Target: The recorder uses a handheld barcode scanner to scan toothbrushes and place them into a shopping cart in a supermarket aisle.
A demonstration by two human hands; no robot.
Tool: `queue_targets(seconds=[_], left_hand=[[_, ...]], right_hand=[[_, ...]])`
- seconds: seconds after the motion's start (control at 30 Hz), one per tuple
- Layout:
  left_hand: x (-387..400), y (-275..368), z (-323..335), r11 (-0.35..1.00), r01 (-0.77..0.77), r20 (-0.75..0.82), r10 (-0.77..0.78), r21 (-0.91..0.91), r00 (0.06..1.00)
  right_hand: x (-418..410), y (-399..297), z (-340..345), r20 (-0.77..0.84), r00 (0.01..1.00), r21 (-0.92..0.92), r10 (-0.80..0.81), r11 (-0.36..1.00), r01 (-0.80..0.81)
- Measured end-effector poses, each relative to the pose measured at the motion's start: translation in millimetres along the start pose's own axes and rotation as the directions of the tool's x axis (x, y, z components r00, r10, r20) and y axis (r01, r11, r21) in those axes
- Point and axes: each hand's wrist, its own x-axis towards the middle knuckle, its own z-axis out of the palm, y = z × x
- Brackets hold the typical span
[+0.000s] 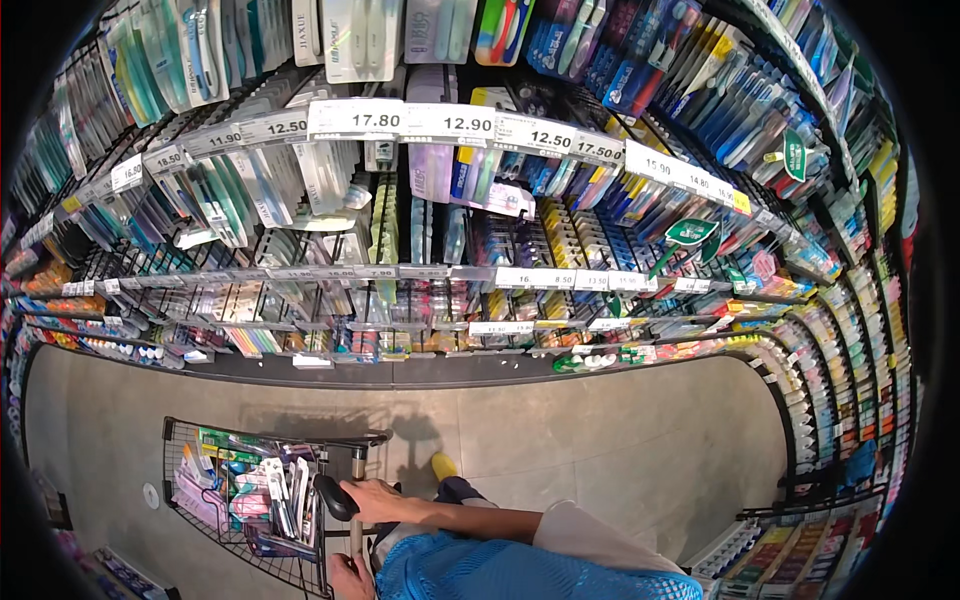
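Note:
A black wire shopping cart stands at the lower left, filled with packaged goods, among them several long toothbrush-like packs and pink packages. My right hand grips the cart's handle beside a black rounded fitting. Lower down, my left hand is closed around the near part of the same handle, partly cut off by the picture's bottom edge. Part of my right hand's grip is hidden behind the fitting.
Shelves of hanging toothbrush packs curve across the top, with price strips along their edges. A green sign juts out. More stocked racks stand at the right and lower right. A yellow shoe shows on the floor.

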Motion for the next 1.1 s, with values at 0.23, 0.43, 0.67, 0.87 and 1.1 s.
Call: queue_targets(seconds=[0.23, 0.43, 0.67, 0.87, 1.1], left_hand=[[12.3, -42.0, 42.9, 0.996, -0.078, 0.111, 0.072, 0.051, 0.991], [11.4, -42.7, 52.2, 0.998, -0.042, 0.041, 0.040, 0.050, 0.998], [9.9, -43.5, 54.1, 0.999, -0.001, 0.038, -0.001, 0.049, 0.999], [5.3, -28.2, 56.9, 0.999, 0.000, -0.010, 0.001, 0.048, 1.000], [2.6, -3.8, 60.3, 0.999, -0.042, -0.043, 0.041, -0.032, 0.998]], right_hand=[[-0.9, 16.5, 10.3, -0.030, 0.997, 0.033, -0.064, 0.997, 0.065], [-3.5, 22.1, 14.0, -0.040, 0.995, 0.011, -0.086, 0.996, 0.087], [-8.3, 29.8, 20.0, -0.077, 0.983, 0.007, -0.164, 0.986, 0.165], [-17.0, 32.8, 13.2, -0.058, 0.985, -0.031, -0.165, 0.986, 0.163], [-26.1, 40.2, 2.5, -0.050, 0.993, -0.024, -0.111, 0.994, 0.110]])
